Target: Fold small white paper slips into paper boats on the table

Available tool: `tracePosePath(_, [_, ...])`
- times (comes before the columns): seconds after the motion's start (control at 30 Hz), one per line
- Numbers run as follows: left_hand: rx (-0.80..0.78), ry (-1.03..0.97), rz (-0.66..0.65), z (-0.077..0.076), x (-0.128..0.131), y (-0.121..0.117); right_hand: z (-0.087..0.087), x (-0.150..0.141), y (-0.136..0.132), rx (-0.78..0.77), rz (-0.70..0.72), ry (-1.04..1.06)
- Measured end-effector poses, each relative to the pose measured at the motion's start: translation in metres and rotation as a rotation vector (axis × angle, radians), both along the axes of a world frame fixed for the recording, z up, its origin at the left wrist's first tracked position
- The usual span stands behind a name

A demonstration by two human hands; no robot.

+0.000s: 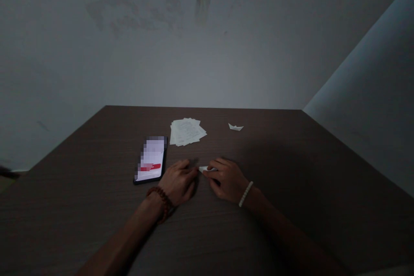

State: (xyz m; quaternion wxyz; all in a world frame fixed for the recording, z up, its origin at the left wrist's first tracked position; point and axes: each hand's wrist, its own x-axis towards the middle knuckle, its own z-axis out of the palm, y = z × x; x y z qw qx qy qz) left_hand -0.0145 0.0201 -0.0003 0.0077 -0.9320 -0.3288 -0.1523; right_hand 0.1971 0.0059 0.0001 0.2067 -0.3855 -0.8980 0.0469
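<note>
A small piece of folded white paper lies low over the table between my two hands. My right hand, a pale beaded bracelet at its wrist, is closed on the paper, with fingers over its right part. From the other side, the curled fingers of my left hand meet the paper's pointed left end. A brown beaded bracelet circles that wrist. Much of the paper is hidden under the fingers, so its full shape does not show. Beyond my right hand stands a small folded paper boat.
A loose stack of printed paper sheets lies toward the back of the dark wooden table. Left of my left hand is a phone with its screen lit. A grey wall rises behind the table's far edge.
</note>
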Motion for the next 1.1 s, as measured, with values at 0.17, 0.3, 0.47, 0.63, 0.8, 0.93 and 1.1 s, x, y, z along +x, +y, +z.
tracePosePath(0.17, [-0.011, -0.002, -0.007, 0.003, 0.004, -0.003, 0.001, -0.001, -0.001, -0.006, 0.0, -0.01])
tracePosePath(0.3, [-0.034, 0.008, 0.033, 0.004, 0.006, -0.004, -0.004, 0.001, 0.002, -0.013, -0.006, 0.037])
tracePosePath(0.47, [-0.052, -0.041, 0.046, -0.002, 0.003, 0.0, -0.013, 0.011, 0.014, -0.03, -0.032, 0.201])
tracePosePath(0.63, [-0.031, -0.105, 0.073, -0.004, 0.003, 0.001, -0.013, 0.025, 0.023, -0.013, -0.107, 0.344])
tracePosePath(0.8, [-0.032, -0.159, 0.081, -0.009, 0.004, 0.003, -0.013, 0.033, 0.026, -0.074, -0.132, 0.221])
tracePosePath(0.93, [-0.054, -0.239, 0.095, -0.018, 0.004, 0.01, -0.015, 0.031, 0.026, -0.089, -0.141, 0.194])
tracePosePath(1.1, [-0.117, -0.289, 0.106, -0.018, 0.005, 0.015, -0.014, 0.027, 0.025, -0.117, -0.169, 0.2])
